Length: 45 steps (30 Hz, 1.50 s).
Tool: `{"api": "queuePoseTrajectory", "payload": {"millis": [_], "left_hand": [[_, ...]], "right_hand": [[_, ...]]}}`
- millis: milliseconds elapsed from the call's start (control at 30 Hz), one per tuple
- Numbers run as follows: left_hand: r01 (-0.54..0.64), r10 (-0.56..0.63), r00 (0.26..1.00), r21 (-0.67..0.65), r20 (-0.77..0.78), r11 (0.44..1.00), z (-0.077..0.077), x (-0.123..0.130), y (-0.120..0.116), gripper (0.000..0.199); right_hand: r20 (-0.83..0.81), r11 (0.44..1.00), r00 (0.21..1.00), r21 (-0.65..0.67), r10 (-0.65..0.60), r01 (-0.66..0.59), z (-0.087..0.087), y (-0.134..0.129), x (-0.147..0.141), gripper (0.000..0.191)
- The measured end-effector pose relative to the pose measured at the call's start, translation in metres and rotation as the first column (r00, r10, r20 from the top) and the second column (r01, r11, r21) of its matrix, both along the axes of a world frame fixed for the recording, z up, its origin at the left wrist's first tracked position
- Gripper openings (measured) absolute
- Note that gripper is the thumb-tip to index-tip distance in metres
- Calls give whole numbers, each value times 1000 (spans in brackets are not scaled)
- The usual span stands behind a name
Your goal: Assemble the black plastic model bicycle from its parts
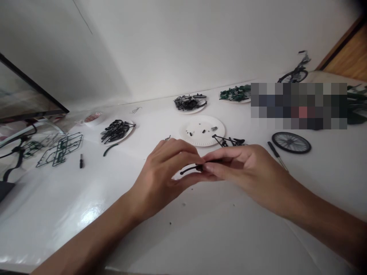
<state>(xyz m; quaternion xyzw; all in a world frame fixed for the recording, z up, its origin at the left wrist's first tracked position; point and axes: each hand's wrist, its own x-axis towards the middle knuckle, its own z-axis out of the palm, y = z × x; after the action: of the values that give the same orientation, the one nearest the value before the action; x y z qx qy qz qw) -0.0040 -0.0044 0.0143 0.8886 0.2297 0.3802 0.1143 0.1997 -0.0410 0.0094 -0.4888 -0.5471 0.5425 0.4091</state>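
A small dark part [189, 169] with a thin curved arm is pinched between both hands at the middle of the view. My left hand [169, 166] closes on it from the left, fingertips meeting those of the other hand. My right hand [243, 164] grips its right end between thumb and fingers, which hide most of it. Just behind my right hand lies a black bicycle-like frame [229, 141]. Beyond the hands, a white paper plate [205, 142] bears a few tiny dark and metallic pieces.
Plates of black parts [186, 103] and green parts [236, 93] stand at the back. A spoked wheel [291, 142] and screwdriver [276, 152] lie right; green sprues [61, 151], another screwdriver [81, 162] and a black-parts plate [116, 131] lie left. Tiny bits dot the table [200, 236].
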Motion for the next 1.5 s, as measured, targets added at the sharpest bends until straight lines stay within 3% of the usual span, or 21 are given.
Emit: {"api": "queuePoseTrajectory", "payload": {"millis": [133, 267, 367, 433, 533, 700, 800, 1000, 1167, 1300, 1500], "left_hand": [[-51, 4, 986, -281, -164, 958, 14, -11, 2, 50], [-138, 8, 950, -397, -313, 908, 18, -16, -1, 51], [-75, -77, 946, -443, -314, 893, 14, -12, -4, 45], [-29, -125, 949, -476, -289, 879, 12, -9, -6, 38], [-7, -162, 945, -510, -285, 860, 13, -8, -6, 42], [68, -235, 932, -502, -276, 862, 22, -14, -4, 56], [80, -266, 917, -514, -298, 854, 25, -15, -5, 55], [27, -198, 942, -524, -272, 851, 12, -10, -5, 27], [-18, -158, 951, -556, -267, 831, 4, -10, -3, 31], [6, -161, 964, -589, -211, 808, 4, -8, -3, 32], [107, -214, 974, -674, -77, 731, 2, -7, -3, 24]], "right_hand": [[292, 953, 955, 300, -51, -40, 0, -1, 3, 12], [455, 836, 885, 519, -93, -179, -4, 0, 7, 12], [466, 770, 881, 591, -82, -241, -7, 2, 8, 13], [469, 759, 881, 596, -63, -263, -8, 2, 7, 13], [458, 784, 886, 576, -76, -230, -7, 3, 6, 11], [376, 891, 926, 433, -41, -136, -3, 0, 4, 6], [328, 921, 944, 376, -32, -99, -2, -2, 3, 6], [390, 897, 921, 410, -8, -166, -4, -1, 2, 9], [428, 869, 904, 448, -3, -210, -5, -1, 1, 9], [430, 862, 901, 477, -57, -173, -3, -2, 0, 8], [428, 889, 892, 453, -145, -73, -3, -3, 0, 12]]}}
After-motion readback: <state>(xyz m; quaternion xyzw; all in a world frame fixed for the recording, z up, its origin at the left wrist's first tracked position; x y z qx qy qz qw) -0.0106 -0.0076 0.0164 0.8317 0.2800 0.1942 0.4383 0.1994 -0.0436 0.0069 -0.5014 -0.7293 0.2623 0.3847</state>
